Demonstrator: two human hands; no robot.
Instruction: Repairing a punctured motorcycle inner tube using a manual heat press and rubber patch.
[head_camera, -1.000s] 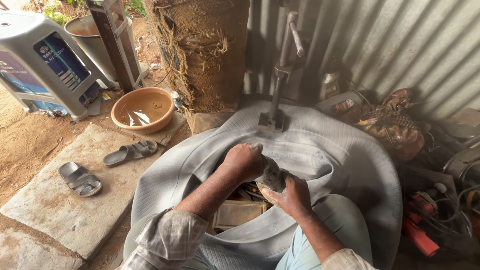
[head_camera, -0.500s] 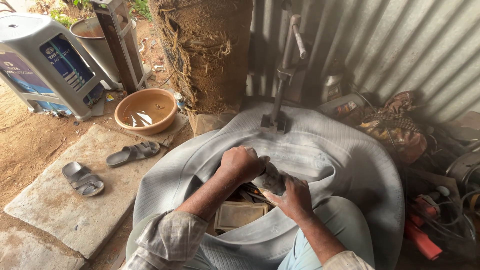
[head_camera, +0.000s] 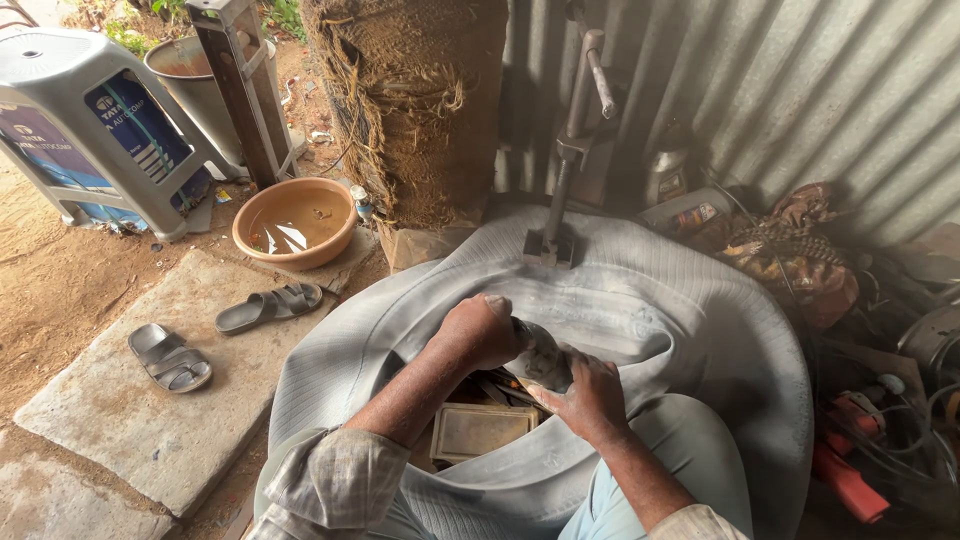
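A big grey ribbed inner tube (head_camera: 690, 320) lies in a ring across my lap and the ground. My left hand (head_camera: 478, 330) is closed on a fold of the tube at its inner edge. Beside it my right hand (head_camera: 590, 398) grips a small dusty grey object (head_camera: 540, 358) and presses it to the same spot; I cannot make out what the object is. An upright metal clamp stand (head_camera: 570, 150) rests its foot on the tube's far side. Inside the ring a flat tin box (head_camera: 478, 430) lies on the ground.
An orange bowl of water (head_camera: 294, 222) stands at the left on a stone slab (head_camera: 150, 420), with two grey sandals (head_camera: 215, 330). A grey plastic stool (head_camera: 90, 120) and a bucket are at far left. Corrugated metal wall behind; tools and red items clutter the right.
My hands have stayed at the same spot on the tube; the right hand has shifted slightly with the small object. The view has tilted a little.
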